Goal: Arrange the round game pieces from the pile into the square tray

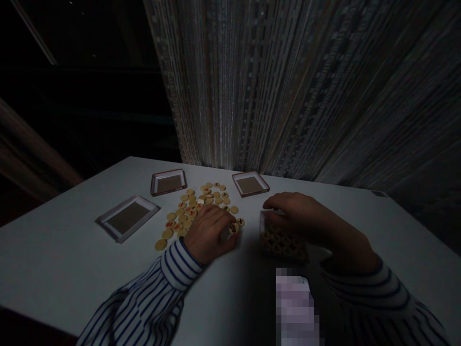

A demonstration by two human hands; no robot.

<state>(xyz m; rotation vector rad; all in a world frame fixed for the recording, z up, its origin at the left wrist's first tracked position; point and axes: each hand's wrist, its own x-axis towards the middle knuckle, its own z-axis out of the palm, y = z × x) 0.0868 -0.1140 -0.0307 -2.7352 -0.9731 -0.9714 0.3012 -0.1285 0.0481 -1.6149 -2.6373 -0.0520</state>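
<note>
Between the thumb and fingers of my left hand [211,234] is a round wooden piece [234,228] with a dark mark. Another marked piece [241,222] lies on the table just beyond it. Many round pieces [187,223], some with red or dark marks, are spread loosely to the left of and behind that hand. My right hand [295,216] is over a box [262,221] holding rows of round pieces [287,251]; its fingers reach down at the far side, and whether they grip a piece is hidden.
Three shallow trays rest on the white table [46,245]: one at the left [111,231], one at the back left [153,187], one at the back [267,186]. A blurred pale object [297,307] is near the front. A string curtain [230,96] hangs behind.
</note>
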